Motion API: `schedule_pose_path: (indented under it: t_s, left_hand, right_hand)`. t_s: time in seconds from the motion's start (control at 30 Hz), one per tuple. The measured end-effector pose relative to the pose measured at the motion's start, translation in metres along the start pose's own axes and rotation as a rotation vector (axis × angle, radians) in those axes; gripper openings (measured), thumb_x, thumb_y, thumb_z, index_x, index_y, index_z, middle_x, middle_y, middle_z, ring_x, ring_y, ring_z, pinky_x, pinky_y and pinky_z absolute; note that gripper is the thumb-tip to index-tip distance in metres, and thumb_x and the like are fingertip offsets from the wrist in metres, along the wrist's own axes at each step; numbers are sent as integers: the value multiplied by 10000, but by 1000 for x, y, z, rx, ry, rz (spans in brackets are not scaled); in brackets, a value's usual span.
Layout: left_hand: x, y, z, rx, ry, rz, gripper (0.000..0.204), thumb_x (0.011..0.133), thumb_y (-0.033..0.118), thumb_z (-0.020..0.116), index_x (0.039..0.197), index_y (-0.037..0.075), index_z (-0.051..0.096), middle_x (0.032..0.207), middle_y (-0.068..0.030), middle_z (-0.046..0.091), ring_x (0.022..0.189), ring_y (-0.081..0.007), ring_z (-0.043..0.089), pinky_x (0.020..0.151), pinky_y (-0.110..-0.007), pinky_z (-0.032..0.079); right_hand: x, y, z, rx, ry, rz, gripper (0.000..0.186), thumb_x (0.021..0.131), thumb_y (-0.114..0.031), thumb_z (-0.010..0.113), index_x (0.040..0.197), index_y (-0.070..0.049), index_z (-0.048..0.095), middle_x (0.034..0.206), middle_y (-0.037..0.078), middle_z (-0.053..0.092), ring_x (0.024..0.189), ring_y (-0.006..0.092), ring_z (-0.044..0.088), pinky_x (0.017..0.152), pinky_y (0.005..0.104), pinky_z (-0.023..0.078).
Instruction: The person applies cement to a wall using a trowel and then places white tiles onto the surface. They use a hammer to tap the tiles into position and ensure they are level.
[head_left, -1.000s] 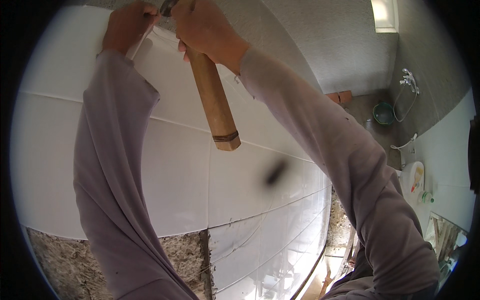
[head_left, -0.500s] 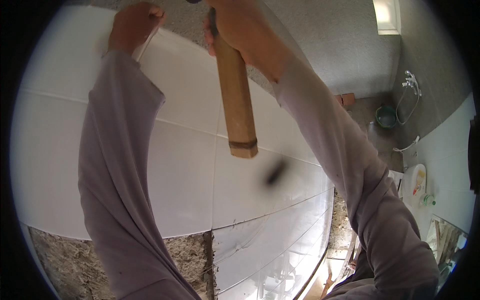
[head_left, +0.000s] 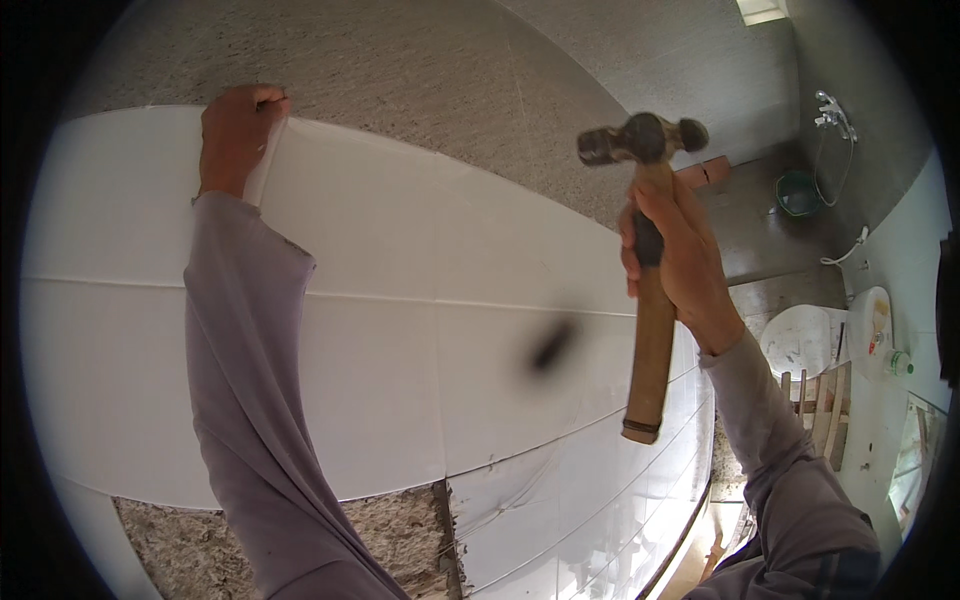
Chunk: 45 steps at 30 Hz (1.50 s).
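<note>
My right hand [head_left: 680, 255] is wrapped round the upper wooden handle of a ball-peen hammer [head_left: 655, 350], just below its metal head. The hammer stands head up, in front of the right part of the tiled wall and apart from it. My left hand [head_left: 237, 140] is closed at the upper edge of the white wall tiles [head_left: 350, 210], beside an upright joint. Its fingers curl away from view, so whatever they grip is hidden. Above the tiles runs bare grey wall [head_left: 400, 80].
Rough mortar [head_left: 390, 535] shows in a gap below the tiles. Off to the right are a shower fitting [head_left: 835, 115], a green bucket [head_left: 797, 193], a white toilet [head_left: 800, 338], a washbasin [head_left: 870, 315] and a wooden ladder-like frame [head_left: 822, 405]. A dark blurred spot sits mid-picture.
My right hand has drawn the hammer down and to the right, away from the tiles' upper edge, bringing its head into sight. My left hand stays at that edge; the view has tilted upward.
</note>
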<state>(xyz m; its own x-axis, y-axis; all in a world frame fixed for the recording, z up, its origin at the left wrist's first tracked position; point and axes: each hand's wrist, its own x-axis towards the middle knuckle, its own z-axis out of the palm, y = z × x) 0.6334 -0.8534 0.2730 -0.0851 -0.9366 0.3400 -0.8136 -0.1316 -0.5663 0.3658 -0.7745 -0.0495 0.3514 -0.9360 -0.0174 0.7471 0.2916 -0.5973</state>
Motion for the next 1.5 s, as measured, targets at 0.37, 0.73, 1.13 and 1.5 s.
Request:
schedule_pose_path:
  t_s: [0.37,0.73,1.13,1.5]
  left_hand:
    - [-2,4,-2,25,-13,-57,234,865,281,670,975,87,743,945,-112,721,854,-274,675,790,-370,507]
    - [-2,1,-1,44,15,12,206,846,250,676,953,87,745,942,-114,718,851,-273,678,798,-371,511]
    - [-3,3,-1,63,73,145,179,799,238,664,859,80,723,828,-98,705,792,-298,656,752,-389,493]
    - [2,-11,4,147,96,235,159,806,259,687,881,130,741,809,-84,709,793,-294,670,742,-394,506]
  right_hand:
    - [-11,13,3,-34,-55,103,209,983,-291,478,985,-83,457,660,29,517,438,102,505,354,256,454]
    - [9,-15,67,6,-222,-38,204,968,-268,482,930,-68,475,634,22,512,428,93,494,360,262,421]
    - [102,-47,186,-165,-348,-353,327,933,-204,486,954,121,514,670,191,619,507,259,647,401,363,520]
    - [126,-30,203,-244,-368,-327,309,916,-195,490,972,102,557,669,197,630,497,274,652,400,359,544]
